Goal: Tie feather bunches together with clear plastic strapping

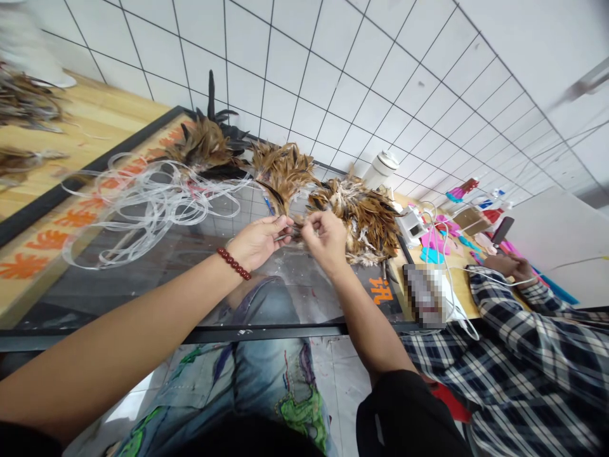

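My left hand (263, 240), with a dark red bead bracelet (234, 263) on its wrist, is closed in a pinch above the dark glossy board. Close beside it my right hand (325, 238) is also closed, thumb and fingertips together. A small brown feather (297, 223) shows between the two sets of fingertips; its ends are hidden by the fingers. Just behind the hands lies a bunch of brown feathers (281, 168). A larger heap of brown feathers (371, 216) with pale fluff lies right of my right hand.
Loose clear plastic strip (143, 203) lies tangled at left. Brown and black feathers (204, 146) lie by the tiled wall. A white bottle (380, 168), white charger (413, 225), cables and a blurred-out device (423, 295) are at right. A person in a plaid shirt (514, 355) sits there.
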Demonstrator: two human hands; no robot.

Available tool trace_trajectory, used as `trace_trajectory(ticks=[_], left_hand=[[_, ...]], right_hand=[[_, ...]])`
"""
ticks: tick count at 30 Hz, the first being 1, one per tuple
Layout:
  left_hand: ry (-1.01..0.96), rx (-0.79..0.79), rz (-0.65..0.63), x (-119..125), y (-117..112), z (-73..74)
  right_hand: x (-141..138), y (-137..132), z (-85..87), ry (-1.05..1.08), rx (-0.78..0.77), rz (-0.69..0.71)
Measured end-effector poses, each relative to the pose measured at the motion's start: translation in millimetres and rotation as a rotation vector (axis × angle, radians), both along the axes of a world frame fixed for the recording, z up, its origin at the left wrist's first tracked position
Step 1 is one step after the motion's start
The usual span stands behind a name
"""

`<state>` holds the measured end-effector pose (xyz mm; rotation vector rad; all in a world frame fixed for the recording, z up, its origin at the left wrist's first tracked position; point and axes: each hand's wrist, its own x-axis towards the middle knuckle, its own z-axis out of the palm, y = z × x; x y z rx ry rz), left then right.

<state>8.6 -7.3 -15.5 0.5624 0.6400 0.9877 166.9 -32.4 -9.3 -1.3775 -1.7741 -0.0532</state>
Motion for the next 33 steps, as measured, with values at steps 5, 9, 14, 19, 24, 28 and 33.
trace_trajectory(ticks=[5, 9, 14, 19, 24, 28, 33], left_hand=[[-0.001, -0.010, 0.028, -2, 0, 3.5], [-0.018, -0.026, 0.042, -2, 3, 1.1], [-0.031, -0.020, 0.118, -4, 7, 3.8], [-0.034, 0.015, 0.106, -4, 7, 4.6], [-0.036, 0.028, 0.084, -3, 7, 0.2], [-0.022, 0.010, 0.097, -4, 7, 1.0], [-0.020, 0.019, 0.083, -4, 7, 1.6]], right_hand=[[19, 2, 6.2, 0.081, -0.021, 0.060], [21, 1, 6.8, -0.145, -0.034, 0.074], [40, 7, 2.8, -0.253, -0.055, -0.195], [43, 12, -2.5, -0.487, -0.247, -0.166], [27, 16, -4.0, -0.676, -0.300, -0.128], [30, 18, -6.8, -0.508, -0.259, -0.155], [43, 22, -9.0, 0.366, -0.315, -0.056]])
